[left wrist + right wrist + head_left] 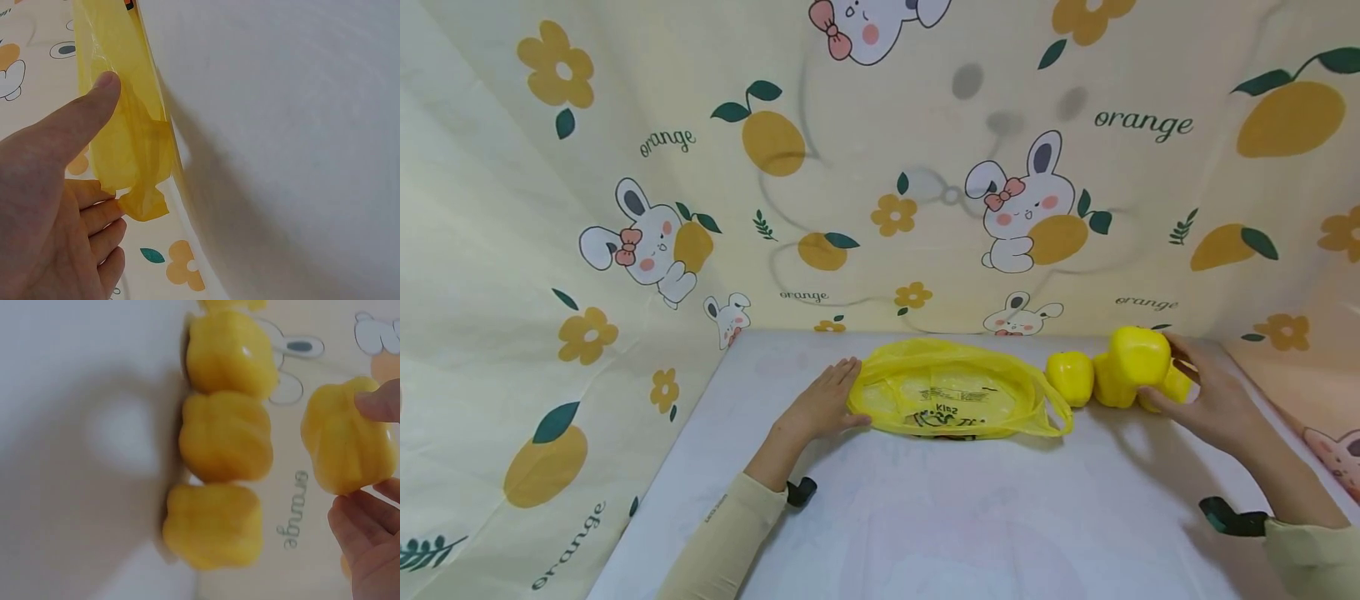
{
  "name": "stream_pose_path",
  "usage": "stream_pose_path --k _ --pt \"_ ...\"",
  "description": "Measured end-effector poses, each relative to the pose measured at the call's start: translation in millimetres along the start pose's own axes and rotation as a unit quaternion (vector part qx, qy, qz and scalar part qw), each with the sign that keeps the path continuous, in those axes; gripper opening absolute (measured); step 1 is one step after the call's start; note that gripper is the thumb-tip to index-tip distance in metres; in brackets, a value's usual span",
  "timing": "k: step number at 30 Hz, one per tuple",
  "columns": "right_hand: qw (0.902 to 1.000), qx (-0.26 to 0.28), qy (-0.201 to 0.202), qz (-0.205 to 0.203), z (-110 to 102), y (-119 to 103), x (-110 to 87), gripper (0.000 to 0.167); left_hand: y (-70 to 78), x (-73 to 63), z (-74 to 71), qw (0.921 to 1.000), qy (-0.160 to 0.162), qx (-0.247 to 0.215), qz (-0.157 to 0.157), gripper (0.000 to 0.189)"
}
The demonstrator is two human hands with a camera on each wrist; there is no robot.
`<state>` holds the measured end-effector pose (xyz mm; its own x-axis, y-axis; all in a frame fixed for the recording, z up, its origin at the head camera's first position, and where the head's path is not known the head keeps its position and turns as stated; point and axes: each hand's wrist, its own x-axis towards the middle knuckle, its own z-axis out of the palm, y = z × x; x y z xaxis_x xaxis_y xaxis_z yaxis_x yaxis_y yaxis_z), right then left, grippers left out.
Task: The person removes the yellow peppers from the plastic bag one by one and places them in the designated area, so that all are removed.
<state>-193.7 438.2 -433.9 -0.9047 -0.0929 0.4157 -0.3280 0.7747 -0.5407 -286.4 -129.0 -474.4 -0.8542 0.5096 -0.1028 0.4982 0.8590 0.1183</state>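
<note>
A yellow plastic bag [958, 387] with dark printing lies on the white table, its mouth spread wide and a handle loop at its right end. My left hand [826, 402] is at the bag's left end, thumb and fingers apart and touching the plastic [134, 137]. My right hand [1217, 408] grips a yellow bell pepper [1138, 357] between thumb and fingers, raised above the others. Below it, three more yellow bell peppers stand in a row: one near the bag handle [1070, 379], one in the middle [226, 436] and one at the right end [214, 526].
Behind the table [955, 517] hangs a cream cloth [865, 117] printed with rabbits, oranges and flowers, and it continues down both sides. A dark wrist strap piece [1232, 518] sits at the right cuff, another [802, 492] at the left.
</note>
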Motion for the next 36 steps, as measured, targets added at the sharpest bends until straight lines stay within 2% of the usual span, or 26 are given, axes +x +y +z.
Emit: stream_pose_path --k 9,17,30,36 --pt "0.9992 -0.013 0.012 0.037 -19.5 11.3 -5.0 0.098 0.3 1.2 1.6 1.0 0.001 0.005 0.002 0.107" --pt "0.9937 -0.048 0.008 0.101 -27.6 22.8 -13.8 0.096 0.9 0.1 0.9 1.0 0.001 0.005 0.001 0.107" --pt "0.99 -0.041 0.026 0.132 -36.8 47.1 -28.8 0.088 2.8 -1.0 -0.8 1.0 0.002 0.003 0.0 0.106" --pt "0.9882 -0.006 0.037 0.148 -38.2 56.9 -35.3 0.087 3.1 -0.2 -0.5 1.0 -0.004 0.003 -0.006 0.107"
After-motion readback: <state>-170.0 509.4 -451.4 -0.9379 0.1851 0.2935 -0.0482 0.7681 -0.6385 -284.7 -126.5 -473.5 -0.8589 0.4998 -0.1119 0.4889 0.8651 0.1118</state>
